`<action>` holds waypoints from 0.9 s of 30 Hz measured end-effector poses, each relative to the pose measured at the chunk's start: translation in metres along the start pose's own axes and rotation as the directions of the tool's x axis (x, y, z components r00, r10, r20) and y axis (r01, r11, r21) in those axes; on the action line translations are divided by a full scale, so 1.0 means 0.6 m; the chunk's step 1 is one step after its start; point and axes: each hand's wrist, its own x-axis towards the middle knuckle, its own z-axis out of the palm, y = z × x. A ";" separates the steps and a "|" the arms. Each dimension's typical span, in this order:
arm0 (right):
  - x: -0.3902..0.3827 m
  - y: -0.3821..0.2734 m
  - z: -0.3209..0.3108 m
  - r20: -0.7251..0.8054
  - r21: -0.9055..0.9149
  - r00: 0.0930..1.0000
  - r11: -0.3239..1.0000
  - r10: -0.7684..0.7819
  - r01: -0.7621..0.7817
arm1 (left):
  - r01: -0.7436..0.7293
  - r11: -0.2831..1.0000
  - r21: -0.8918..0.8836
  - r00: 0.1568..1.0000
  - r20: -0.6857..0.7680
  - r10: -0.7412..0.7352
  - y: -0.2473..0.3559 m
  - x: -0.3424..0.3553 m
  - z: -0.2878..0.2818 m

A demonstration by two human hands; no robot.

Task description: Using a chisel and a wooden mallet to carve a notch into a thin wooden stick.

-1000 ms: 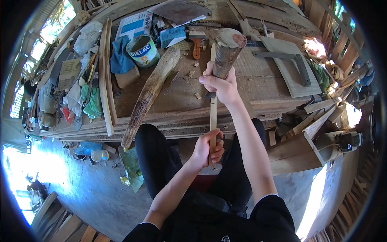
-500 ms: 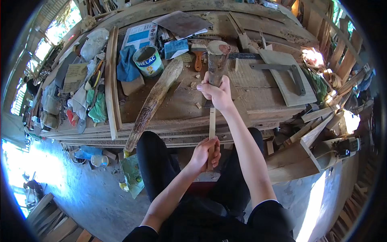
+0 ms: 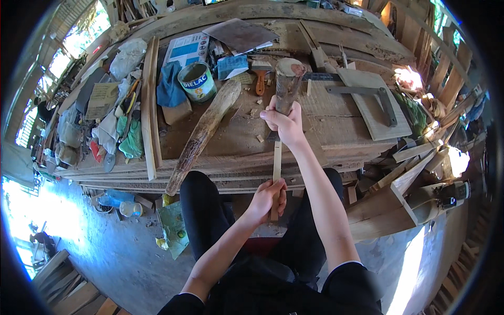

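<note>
My right hand (image 3: 283,119) is wrapped round a short, thick piece of round wood (image 3: 287,86), with its pale cut end tilted up. Below that fist, a small dark piece (image 3: 273,136) shows at the bench's edge; I cannot tell its kind. My left hand (image 3: 268,200) grips the lower part of a narrow pale wooden strip (image 3: 276,163). The strip stands between my knees, and its upper end reaches the dark piece under my right hand. To the left, a long rough stick (image 3: 205,134) leans across the front edge of the wooden workbench (image 3: 236,151).
On the bench are an open can (image 3: 198,84), a blue cloth (image 3: 170,86), an orange-handled scraper (image 3: 260,81) and wood chips. A metal square (image 3: 388,107) rests on a board (image 3: 370,113) at right. Long slats (image 3: 149,115) and bags (image 3: 128,55) crowd the left.
The view has shifted slightly, so the bench things sit a little further right in the picture. Both hands keep their grips on the round wood and the strip.
</note>
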 end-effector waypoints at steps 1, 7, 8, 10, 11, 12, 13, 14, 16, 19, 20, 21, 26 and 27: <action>-0.001 0.000 0.001 0.009 -0.008 1.000 1.000 0.006 -0.006 | -0.001 1.000 0.001 1.000 0.000 0.001 -0.001 0.000 0.000; 0.000 -0.004 0.004 0.007 -0.056 1.000 0.998 0.016 -0.015 | -0.006 1.000 0.005 1.000 -0.005 0.006 -0.001 -0.001 0.000; 0.001 -0.004 0.003 0.007 -0.055 1.000 0.998 0.013 -0.013 | 0.000 1.000 0.008 1.000 -0.009 0.000 -0.001 -0.001 0.001; 0.001 -0.003 0.001 0.018 -0.051 1.000 0.999 0.008 -0.007 | 0.005 1.000 0.012 1.000 -0.012 -0.005 -0.002 -0.001 0.001; 0.000 -0.003 -0.001 0.018 -0.051 1.000 0.999 0.006 -0.005 | 0.001 1.000 0.010 1.000 -0.008 -0.001 -0.002 -0.001 0.001; 0.000 -0.002 -0.002 0.025 -0.030 1.000 0.999 0.012 -0.011 | -0.002 1.000 0.007 1.000 -0.004 0.002 -0.002 -0.001 0.001; 0.000 -0.003 -0.002 0.033 -0.008 0.999 1.000 0.019 -0.019 | -0.003 1.000 0.008 1.000 -0.005 0.003 -0.002 0.000 0.001; 0.000 -0.002 -0.001 0.034 -0.007 0.999 1.000 0.019 -0.019 | -0.001 1.000 0.007 1.000 -0.006 0.001 -0.003 0.000 0.000; 0.000 -0.002 -0.001 0.033 -0.018 0.999 1.000 0.017 -0.017 | 0.001 1.000 0.004 1.000 -0.007 -0.001 -0.002 -0.001 0.001; 0.001 -0.002 -0.001 0.039 -0.055 0.999 0.998 0.000 0.002 | 0.009 1.000 0.005 1.000 -0.016 -0.009 0.000 -0.002 0.003; 0.002 -0.002 0.000 0.040 -0.055 0.999 0.998 0.000 0.002 | 0.006 1.000 0.009 1.000 -0.008 -0.006 -0.002 -0.001 0.001; 0.001 -0.002 0.000 0.043 -0.044 0.999 0.999 0.005 -0.003 | 0.003 1.000 0.014 1.000 0.000 -0.003 -0.003 0.000 0.000; -0.001 -0.008 0.006 0.038 -0.073 0.999 0.997 0.004 -0.001 | -0.002 1.000 0.010 1.000 -0.030 0.002 -0.003 0.001 0.002; 0.000 -0.009 0.007 0.048 -0.053 0.999 0.999 0.007 -0.005 | -0.012 1.000 0.023 0.999 -0.034 0.013 -0.004 0.003 0.000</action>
